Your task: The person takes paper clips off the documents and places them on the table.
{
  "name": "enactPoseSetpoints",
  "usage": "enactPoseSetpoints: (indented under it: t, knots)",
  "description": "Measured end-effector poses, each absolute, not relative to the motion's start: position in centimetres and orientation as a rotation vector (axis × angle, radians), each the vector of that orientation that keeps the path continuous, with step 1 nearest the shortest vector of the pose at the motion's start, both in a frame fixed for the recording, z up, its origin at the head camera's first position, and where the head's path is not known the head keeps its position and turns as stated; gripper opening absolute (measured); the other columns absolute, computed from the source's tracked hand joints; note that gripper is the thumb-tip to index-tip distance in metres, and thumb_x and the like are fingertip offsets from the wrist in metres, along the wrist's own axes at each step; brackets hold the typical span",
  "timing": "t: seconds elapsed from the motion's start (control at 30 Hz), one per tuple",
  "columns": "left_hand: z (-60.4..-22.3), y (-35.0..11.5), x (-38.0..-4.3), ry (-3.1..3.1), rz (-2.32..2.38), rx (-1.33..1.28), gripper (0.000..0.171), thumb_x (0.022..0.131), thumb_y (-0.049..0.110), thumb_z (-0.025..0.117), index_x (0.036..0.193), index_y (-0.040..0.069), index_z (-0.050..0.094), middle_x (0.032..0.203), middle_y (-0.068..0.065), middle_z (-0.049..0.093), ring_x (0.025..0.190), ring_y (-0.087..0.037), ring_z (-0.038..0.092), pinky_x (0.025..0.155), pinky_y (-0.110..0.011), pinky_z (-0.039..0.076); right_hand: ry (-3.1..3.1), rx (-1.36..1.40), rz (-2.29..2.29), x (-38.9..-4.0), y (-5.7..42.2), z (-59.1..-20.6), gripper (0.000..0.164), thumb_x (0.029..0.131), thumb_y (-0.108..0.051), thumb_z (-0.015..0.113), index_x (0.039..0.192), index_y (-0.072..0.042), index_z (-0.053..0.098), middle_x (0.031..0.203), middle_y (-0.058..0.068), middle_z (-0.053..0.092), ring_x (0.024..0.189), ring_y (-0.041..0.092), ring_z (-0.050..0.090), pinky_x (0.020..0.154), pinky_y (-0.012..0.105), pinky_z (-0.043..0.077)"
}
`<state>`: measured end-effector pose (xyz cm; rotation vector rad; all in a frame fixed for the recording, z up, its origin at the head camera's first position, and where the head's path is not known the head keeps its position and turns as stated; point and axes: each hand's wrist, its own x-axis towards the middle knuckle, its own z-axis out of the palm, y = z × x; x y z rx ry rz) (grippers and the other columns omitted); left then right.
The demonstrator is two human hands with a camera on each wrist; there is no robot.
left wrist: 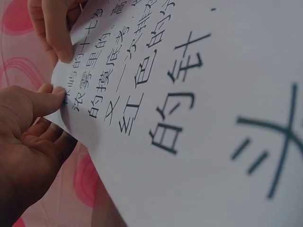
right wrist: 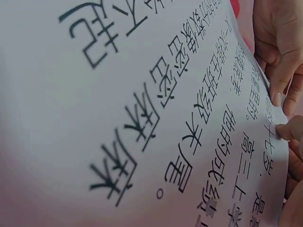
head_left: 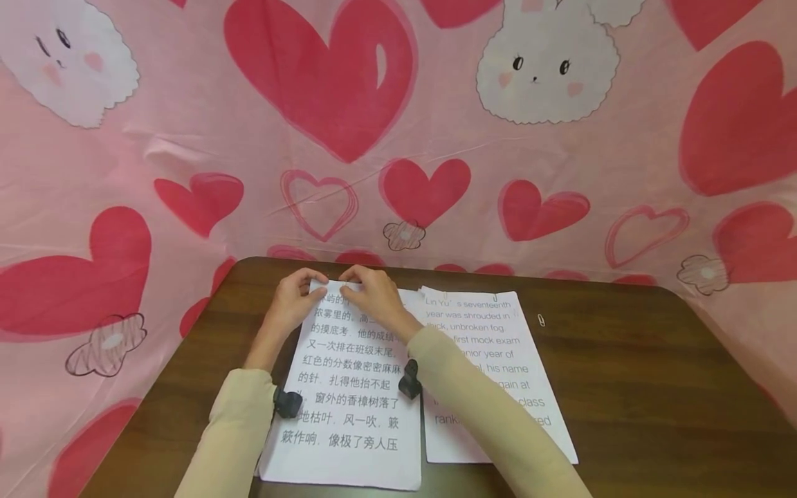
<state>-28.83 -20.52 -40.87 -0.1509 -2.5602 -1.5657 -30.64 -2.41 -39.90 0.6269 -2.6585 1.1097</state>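
Observation:
A stack of white paper sheets [head_left: 349, 387] printed with large Chinese characters lies in front of me. At its top left corner, my left hand [head_left: 291, 299] pinches the edge, the thumb on the printed face [left wrist: 156, 118]. My right hand [head_left: 376, 296] pinches the top edge just to the right, its thumb also on the print. In the right wrist view the thumbs of the left hand [right wrist: 279, 42] and right hand [right wrist: 294, 175] are close together along that edge. Whether a clip sits between the fingers is hidden.
Right beside it lies a second stack of sheets [head_left: 498, 443] with English text, partly under my right sleeve [head_left: 492, 408], with paper clips at its top edge. A loose paper clip [head_left: 541, 320] lies on the brown table [head_left: 654, 387]. A pink heart-patterned cloth [head_left: 436, 138] hangs behind.

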Motion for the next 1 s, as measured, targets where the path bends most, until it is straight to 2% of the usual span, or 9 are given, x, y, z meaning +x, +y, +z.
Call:
enactPoseSetpoints:
  t: [0.37,0.7,1.0]
  knots:
    - [-41.31,-20.64,-28.96,-2.566,-1.563,-0.13,0.016,0.096,0.0,0.061,0.112,-0.003,0.063,0.12,-0.028,0.065,0.09,-0.028,0.068,0.067,-0.022,0.054,-2.648,0.6,1.2,-30.95,-2.55,-40.03,0.017,0.094,-0.021,0.067,0.109,-0.015,0.071,0.102,0.0,0.077,0.094,0.014,0.069,0.09,0.033,0.053]
    - [-41.2,-20.63,-29.06,-2.552,-1.588,-0.159,0.017,0.096,0.0,0.062,0.112,-0.005,0.062,0.119,-0.03,0.065,0.087,-0.026,0.068,0.066,-0.021,0.054,-2.606,0.501,1.233,-30.91,-2.96,-40.36,0.014,0.093,-0.02,0.069,0.106,-0.015,0.071,0.096,0.0,0.077,0.087,0.014,0.066,0.084,0.03,0.051]
    - [-41.28,-21.03,-28.74,-2.563,-1.542,-0.116,0.017,0.096,0.001,0.062,0.112,-0.003,0.063,0.12,-0.028,0.066,0.087,-0.027,0.067,0.066,-0.018,0.052,-2.436,0.416,1.44,-31.14,-2.42,-40.37,0.015,0.094,-0.015,0.069,0.106,-0.008,0.071,0.091,0.004,0.075,0.077,0.012,0.061,0.07,0.018,0.046]
